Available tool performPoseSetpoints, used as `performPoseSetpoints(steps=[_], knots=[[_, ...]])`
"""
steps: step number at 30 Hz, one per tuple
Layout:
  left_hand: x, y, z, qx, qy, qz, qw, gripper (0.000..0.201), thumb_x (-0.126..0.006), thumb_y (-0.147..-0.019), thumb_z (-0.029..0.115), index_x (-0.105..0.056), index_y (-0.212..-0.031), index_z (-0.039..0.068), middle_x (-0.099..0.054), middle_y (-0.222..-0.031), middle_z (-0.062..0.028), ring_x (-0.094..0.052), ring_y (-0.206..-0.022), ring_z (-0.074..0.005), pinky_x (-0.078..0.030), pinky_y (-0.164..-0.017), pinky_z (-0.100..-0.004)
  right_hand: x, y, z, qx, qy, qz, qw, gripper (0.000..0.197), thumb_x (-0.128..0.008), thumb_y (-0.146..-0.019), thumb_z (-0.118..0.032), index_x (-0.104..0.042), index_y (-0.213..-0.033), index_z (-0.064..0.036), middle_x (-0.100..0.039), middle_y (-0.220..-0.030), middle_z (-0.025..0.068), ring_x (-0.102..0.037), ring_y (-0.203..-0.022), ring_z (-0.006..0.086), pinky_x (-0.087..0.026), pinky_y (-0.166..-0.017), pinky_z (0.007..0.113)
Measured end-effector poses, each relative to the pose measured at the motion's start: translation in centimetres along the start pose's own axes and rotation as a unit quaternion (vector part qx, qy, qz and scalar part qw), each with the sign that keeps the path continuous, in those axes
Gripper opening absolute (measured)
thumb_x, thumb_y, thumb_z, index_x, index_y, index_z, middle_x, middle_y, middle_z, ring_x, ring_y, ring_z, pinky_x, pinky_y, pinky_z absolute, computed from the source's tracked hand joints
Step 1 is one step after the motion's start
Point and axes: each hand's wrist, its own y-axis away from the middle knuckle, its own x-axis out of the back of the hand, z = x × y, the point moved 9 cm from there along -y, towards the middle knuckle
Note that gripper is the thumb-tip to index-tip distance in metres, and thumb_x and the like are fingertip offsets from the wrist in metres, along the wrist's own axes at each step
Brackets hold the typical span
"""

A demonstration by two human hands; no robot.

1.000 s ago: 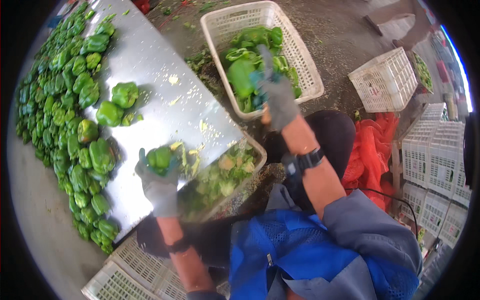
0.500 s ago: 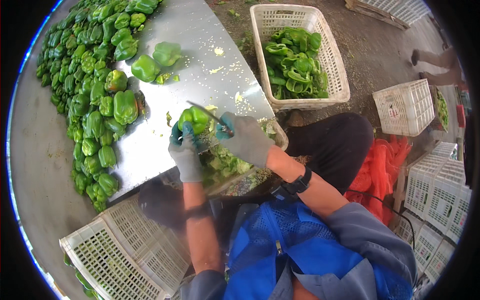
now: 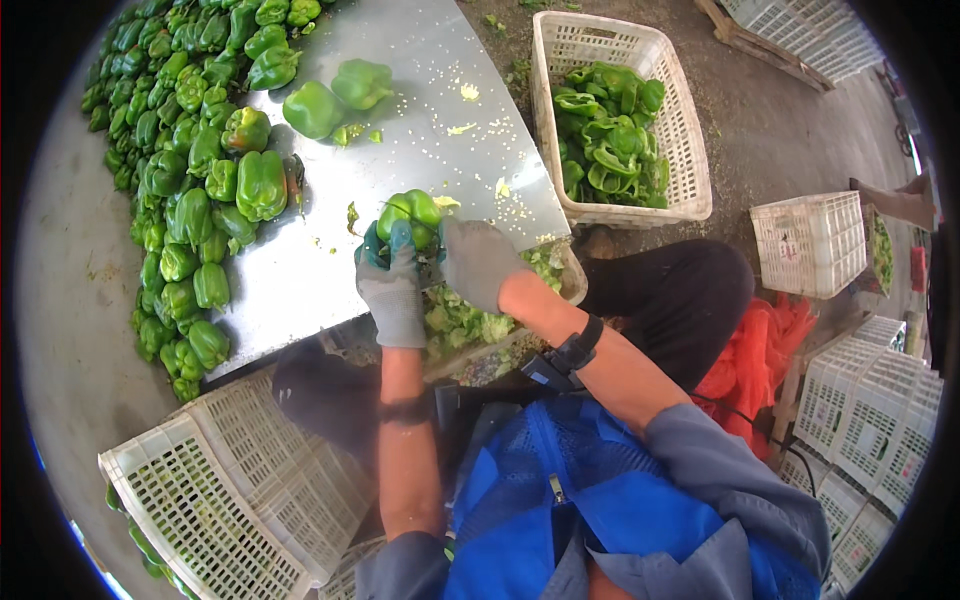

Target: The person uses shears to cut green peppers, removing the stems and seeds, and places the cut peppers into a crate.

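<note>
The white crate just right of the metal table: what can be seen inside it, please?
Inside the crate is a loose heap of green pepper pieces, many of them cut open. What lies beneath the heap is covered and cannot be seen.

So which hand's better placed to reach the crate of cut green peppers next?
Right, probably. The right hand sits nearer the crate, while the left hand is farther off, with a green pepper in its grip. Can't tell whether the right holds anything; its fingertips are hidden.
</note>
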Motion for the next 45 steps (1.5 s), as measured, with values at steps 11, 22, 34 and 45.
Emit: performPoseSetpoints(steps=[11, 22, 34, 45], knots=[[-2.6, 1.8, 2.8, 0.052, 0.186, -0.013, 0.981, 0.042, -0.087, -0.101, 0.012, -0.07, -0.136, -0.005, -0.079, -0.121, -0.0127, -0.078, -0.101, -0.02, -0.066, -0.091, -0.0329, -0.5, 1.0, 1.6, -0.003, -0.048, -0.026, 0.998, 0.035, -0.057, -0.1, -0.019, -0.068, -0.115, 0.011, -0.074, -0.119, 0.039, -0.073, -0.116, 0.0531, -0.056, -0.109, 0.055], [-0.8, 1.5, 1.4, 0.08, 0.265, -0.02, 0.961, 0.036, -0.08, -0.106, 0.017, -0.073, -0.134, -0.004, -0.078, -0.119, -0.0102, -0.075, -0.102, -0.0178, -0.063, -0.091, -0.0346, 0.0, -0.1, 2.3, -0.111, -0.429, -0.244, 0.862, 0.021, -0.073, -0.092, -0.022, -0.073, -0.097, -0.0016, -0.068, -0.075, 0.0045, -0.06, -0.055, 0.0117, -0.045, -0.046, 0.031], [-1.4, 3.3, 0.0, 0.141, 0.524, -0.211, 0.813, 0.068, -0.065, -0.108, 0.058, -0.061, -0.15, 0.005, -0.075, -0.123, -0.0206, -0.073, -0.092, -0.0254, -0.06, -0.072, -0.0361, 2.3, -4.2, 2.9, -0.094, -0.218, 0.069, 0.969, 0.039, -0.075, -0.093, -0.036, -0.075, -0.098, 0.0027, -0.074, -0.08, 0.0193, -0.074, -0.073, 0.0344, -0.059, -0.074, 0.047], [0.0, 6.4, -1.1, 0.023, 0.175, -0.17, 0.969, 0.049, -0.047, -0.115, 0.056, -0.064, -0.134, 0.014, -0.07, -0.11, -0.0033, -0.071, -0.096, -0.0214, -0.061, -0.077, -0.0374, 2.0, 1.3, -4.7, 0.206, 0.019, 0.059, 0.977, 0.028, -0.073, -0.09, -0.018, -0.076, -0.116, -0.0094, -0.076, -0.091, 0.0199, -0.075, -0.093, 0.0429, -0.059, -0.091, 0.055]])
